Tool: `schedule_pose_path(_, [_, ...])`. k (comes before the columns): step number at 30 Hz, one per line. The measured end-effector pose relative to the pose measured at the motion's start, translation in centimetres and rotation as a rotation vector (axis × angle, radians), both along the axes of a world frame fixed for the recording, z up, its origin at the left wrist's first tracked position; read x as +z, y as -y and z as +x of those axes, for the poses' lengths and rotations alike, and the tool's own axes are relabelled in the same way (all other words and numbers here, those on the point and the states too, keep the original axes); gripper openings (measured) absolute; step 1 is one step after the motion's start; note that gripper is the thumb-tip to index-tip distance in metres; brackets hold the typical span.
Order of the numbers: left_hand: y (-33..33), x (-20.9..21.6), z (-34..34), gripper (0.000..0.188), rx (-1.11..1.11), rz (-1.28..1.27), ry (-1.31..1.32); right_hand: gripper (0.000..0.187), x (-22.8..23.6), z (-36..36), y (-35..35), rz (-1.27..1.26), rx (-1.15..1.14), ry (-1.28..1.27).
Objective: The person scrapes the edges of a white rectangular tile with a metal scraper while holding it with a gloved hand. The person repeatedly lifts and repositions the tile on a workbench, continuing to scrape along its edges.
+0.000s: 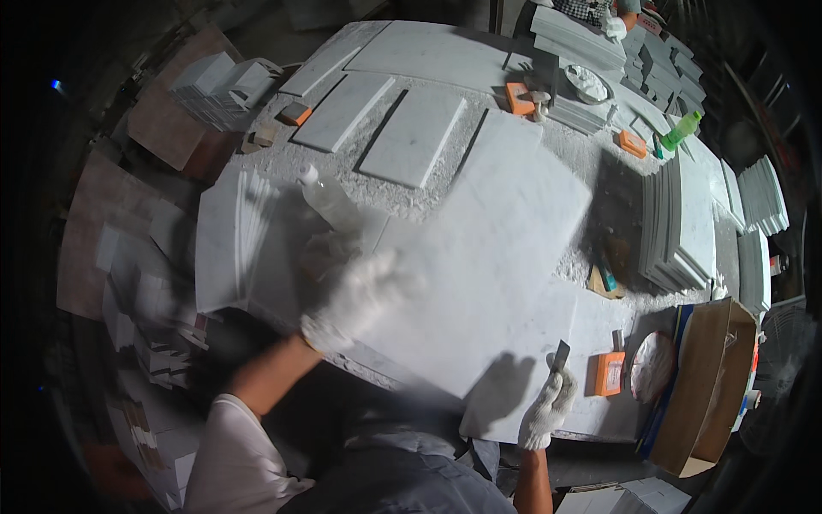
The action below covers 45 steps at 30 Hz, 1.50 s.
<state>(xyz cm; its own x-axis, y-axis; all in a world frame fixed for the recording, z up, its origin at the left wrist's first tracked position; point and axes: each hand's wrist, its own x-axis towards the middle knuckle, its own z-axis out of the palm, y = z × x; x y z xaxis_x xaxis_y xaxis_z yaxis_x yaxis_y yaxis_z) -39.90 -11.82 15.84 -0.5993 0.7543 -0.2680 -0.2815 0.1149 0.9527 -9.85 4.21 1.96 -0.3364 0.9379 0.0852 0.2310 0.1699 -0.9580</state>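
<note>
Both of my hands wear white knit gloves. My left hand (364, 295) is over the left part of a large pale stone slab (514, 206), its fingers smeared by motion. Close to the slab's lower right, my right hand (548, 409) is closed around a scraper, whose flat dark blade (560, 355) points up and away. An orange block-shaped container (610, 374) lies just right of that hand, with a bowl of white material (651, 367) beyond it. A clear bottle with a white cap (330, 199) leans or lies past my left hand.
Rubble-like white chips cover the table around thinner slabs (413, 137). Stacked slabs stand at the right (681, 223) and left (231, 231). An open cardboard box (711, 385) sits at the right edge. A green bottle (682, 130) and another person's gloved hand (615, 27) are far right.
</note>
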Motion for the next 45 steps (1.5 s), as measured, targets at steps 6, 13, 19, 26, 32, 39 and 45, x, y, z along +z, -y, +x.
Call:
schedule_pose_path(6, [2.4, 8.1, -18.4, 0.055, 0.265, -0.117, -0.43, 0.024, -2.0, -6.7, -3.0, 0.146, -0.051, 0.122])
schedule_pose_path(13, [7.3, 6.2, -36.3, 0.04, 0.296, -0.155, -0.449, 0.019, -5.7, -9.1, -2.5, 0.431, -0.136, 0.268])
schedule_pose_path(19, [9.5, -1.2, -45.0, 0.027, 0.224, -0.192, -0.283, 0.02, -6.8, -8.4, -3.3, 0.448, -0.104, 0.369])
schedule_pose_path(26, [4.9, -7.4, -45.7, 0.021, 0.163, -0.169, -0.126, 0.016, -6.1, -9.1, -2.6, 0.525, -0.203, 0.643])
schedule_pose_path(32, [-2.1, -11.4, -42.1, 0.074, 0.207, -0.212, 0.05, 0.018, -5.5, -9.8, -2.6, 0.54, -0.202, 0.616])
schedule_pose_path(39, [-7.0, -15.0, -38.7, 0.077, 0.205, -0.236, 0.052, 0.015, -5.1, -10.3, -2.5, 0.56, -0.222, 0.66])
schedule_pose_path(45, [-7.9, -16.8, -37.8, 0.09, 0.175, -0.26, 0.186, 0.014, -5.1, -10.5, -2.6, 0.565, -0.236, 0.67])
